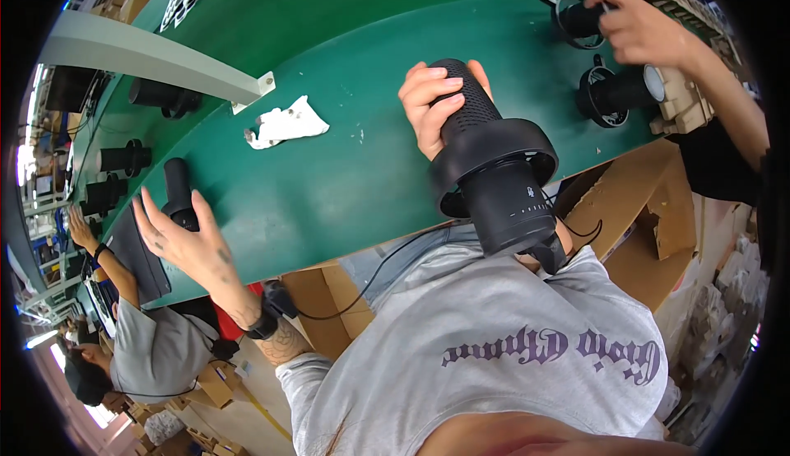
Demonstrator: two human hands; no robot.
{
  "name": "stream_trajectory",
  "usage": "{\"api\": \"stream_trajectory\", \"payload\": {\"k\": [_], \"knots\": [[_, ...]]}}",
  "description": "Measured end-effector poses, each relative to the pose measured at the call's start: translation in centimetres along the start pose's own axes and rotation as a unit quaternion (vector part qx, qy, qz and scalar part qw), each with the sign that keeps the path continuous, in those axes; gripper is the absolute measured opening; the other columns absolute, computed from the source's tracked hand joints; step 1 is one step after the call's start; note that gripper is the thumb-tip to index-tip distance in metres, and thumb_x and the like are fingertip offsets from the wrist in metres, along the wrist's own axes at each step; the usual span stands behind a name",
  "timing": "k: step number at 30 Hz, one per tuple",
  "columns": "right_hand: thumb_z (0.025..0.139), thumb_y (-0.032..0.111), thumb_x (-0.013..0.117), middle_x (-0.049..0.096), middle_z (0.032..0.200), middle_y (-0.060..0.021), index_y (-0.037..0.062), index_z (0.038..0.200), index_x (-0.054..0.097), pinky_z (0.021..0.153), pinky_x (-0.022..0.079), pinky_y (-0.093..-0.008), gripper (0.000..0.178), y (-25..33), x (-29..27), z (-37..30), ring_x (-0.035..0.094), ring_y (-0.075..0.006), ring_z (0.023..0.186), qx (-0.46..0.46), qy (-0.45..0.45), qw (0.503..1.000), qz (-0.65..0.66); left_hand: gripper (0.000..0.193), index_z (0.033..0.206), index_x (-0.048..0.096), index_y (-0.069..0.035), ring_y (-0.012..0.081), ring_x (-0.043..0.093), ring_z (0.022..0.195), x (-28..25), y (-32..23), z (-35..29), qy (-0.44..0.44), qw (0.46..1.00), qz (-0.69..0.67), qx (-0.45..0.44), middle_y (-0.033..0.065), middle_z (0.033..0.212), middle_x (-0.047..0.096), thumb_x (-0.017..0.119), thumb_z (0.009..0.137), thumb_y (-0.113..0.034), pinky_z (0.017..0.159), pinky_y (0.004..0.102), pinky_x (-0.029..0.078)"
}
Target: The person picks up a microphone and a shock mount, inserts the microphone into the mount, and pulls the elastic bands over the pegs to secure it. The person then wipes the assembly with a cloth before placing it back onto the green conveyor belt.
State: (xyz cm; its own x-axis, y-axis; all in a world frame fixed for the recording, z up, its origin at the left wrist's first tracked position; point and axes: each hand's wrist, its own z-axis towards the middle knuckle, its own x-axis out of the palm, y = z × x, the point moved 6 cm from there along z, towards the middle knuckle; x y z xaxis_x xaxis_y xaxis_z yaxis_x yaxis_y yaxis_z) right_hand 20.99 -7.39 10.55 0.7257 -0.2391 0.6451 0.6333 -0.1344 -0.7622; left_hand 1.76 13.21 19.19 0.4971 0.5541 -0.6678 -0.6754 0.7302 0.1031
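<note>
My right hand (432, 106) is wrapped around the perforated mesh end of a large black microphone (506, 209). A wide black ring (494, 151) encircles the microphone's middle, and its smooth lower end with small markings tilts toward my chest. The ring hides most of my right forearm. Over the left part of the bench, my left hand (177, 242) is open, fingers and thumb spread on either side of a smaller black cylindrical part with a wider base (176, 180). Whether it touches that part I cannot tell.
A crumpled white wrapper (290, 123) lies on the green bench (329, 201). At right, another person's hand (638, 28) is at a ringed microphone (576, 21); a second one (617, 98) lies nearer. A grey metal post (156, 57) rises at left. Cardboard boxes (642, 217) sit below the edge.
</note>
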Motion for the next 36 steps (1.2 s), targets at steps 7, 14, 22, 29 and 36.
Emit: {"api": "stream_trajectory", "payload": {"k": [7,14,22,29,36], "knots": [[0.085,0.027,0.055,0.056,0.1,-0.0152,-0.0006,0.107,0.05,0.076,0.049,-0.0349,0.036,6.7,6.3,-5.5,0.055,-0.0224,0.086,-0.489,0.004,0.633,-0.6,0.066,0.13,0.038,0.0,0.0407,0.063,0.085,10.6,14.7,-12.7,0.16,0.94,-0.037,-0.299,0.0235,0.101,0.063,0.07,0.08,-0.03,0.075,0.0465,0.049],[0.087,-0.001,0.059,0.061,0.106,-0.0187,-0.003,0.112,0.049,0.087,0.053,-0.0411,0.027,7.4,10.4,-9.1,0.063,-0.0283,0.092,-0.641,0.068,0.105,-0.758,0.063,0.102,0.059,0.001,0.0323,0.062,0.088,10.4,16.7,-11.0,0.255,0.874,-0.043,-0.412,0.015,0.089,0.064,0.068,0.075,-0.055,0.08,0.0412,0.048],[0.082,0.002,0.069,0.058,0.117,-0.0123,0.0006,0.119,0.051,0.097,0.045,-0.0326,0.041,5.2,10.1,-7.8,0.057,-0.0205,0.108,-0.589,0.008,0.003,-0.808,0.088,0.133,0.032,0.009,0.0434,0.043,0.12,9.6,17.4,-7.4,-0.005,0.923,-0.087,-0.374,0.0339,0.133,0.036,0.064,0.081,-0.054,0.1,0.0465,0.036],[0.083,0.006,0.069,0.049,0.131,-0.0132,0.0007,0.129,0.045,0.102,0.04,-0.0349,0.052,2.8,9.7,-9.9,0.05,-0.0219,0.118,-0.587,-0.041,-0.058,-0.806,0.086,0.128,0.042,0.002,0.0344,0.052,0.107,11.2,20.7,-6.1,0.077,0.882,-0.192,-0.424,0.0236,0.119,0.048,0.081,0.066,-0.042,0.092,0.0398,0.043],[0.088,0.01,0.058,0.048,0.124,-0.0196,-0.0059,0.118,0.045,0.101,0.041,-0.0474,0.036,0.5,8.3,-14.8,0.049,-0.0358,0.118,-0.653,0.166,-0.211,-0.708,0.078,0.122,0.042,0.002,0.0206,0.049,0.104,7.5,6.5,-9.5,0.059,0.725,-0.541,-0.423,0.0116,0.115,0.047,0.084,0.064,-0.029,0.088,0.0338,0.043]]}}
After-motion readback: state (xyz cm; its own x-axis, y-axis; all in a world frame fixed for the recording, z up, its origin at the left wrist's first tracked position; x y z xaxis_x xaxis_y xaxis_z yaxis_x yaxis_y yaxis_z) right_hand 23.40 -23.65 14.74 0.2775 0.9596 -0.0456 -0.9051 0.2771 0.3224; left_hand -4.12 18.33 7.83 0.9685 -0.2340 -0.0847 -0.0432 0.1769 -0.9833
